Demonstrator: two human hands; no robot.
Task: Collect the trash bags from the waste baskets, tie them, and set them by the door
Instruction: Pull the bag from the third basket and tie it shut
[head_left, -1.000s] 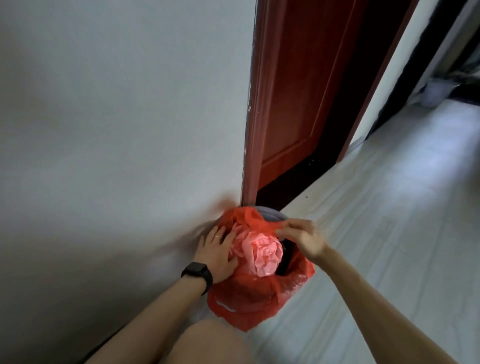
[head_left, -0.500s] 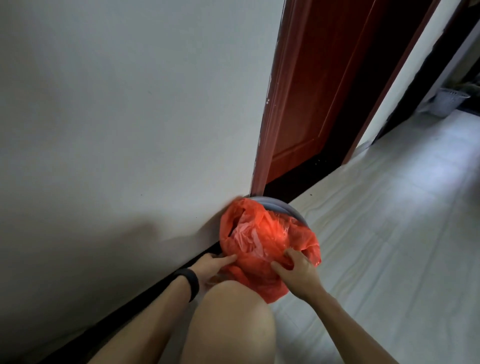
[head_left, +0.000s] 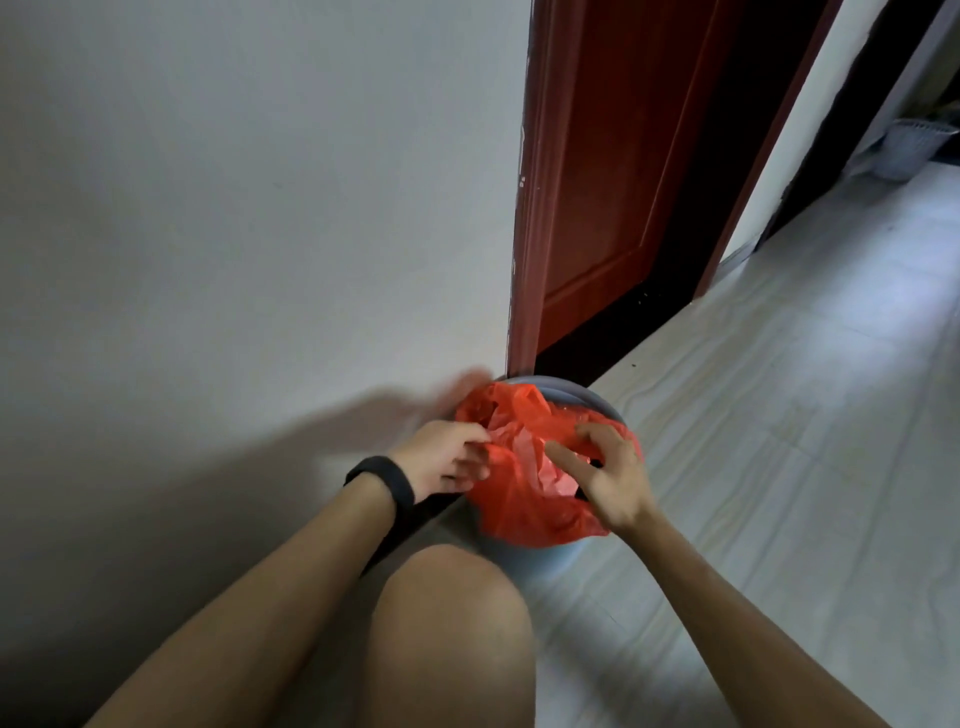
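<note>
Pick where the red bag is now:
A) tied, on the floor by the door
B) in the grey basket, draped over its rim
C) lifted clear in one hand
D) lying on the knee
B: the bag sits in the basket with its plastic folded over the rim, untied, and the left hand and right hand are both on it.

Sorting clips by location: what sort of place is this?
Probably a home hallway: a red-brown door set in a white wall, pale plank floor, and a small grey waste basket lined with a red bag beside the doorframe.
</note>
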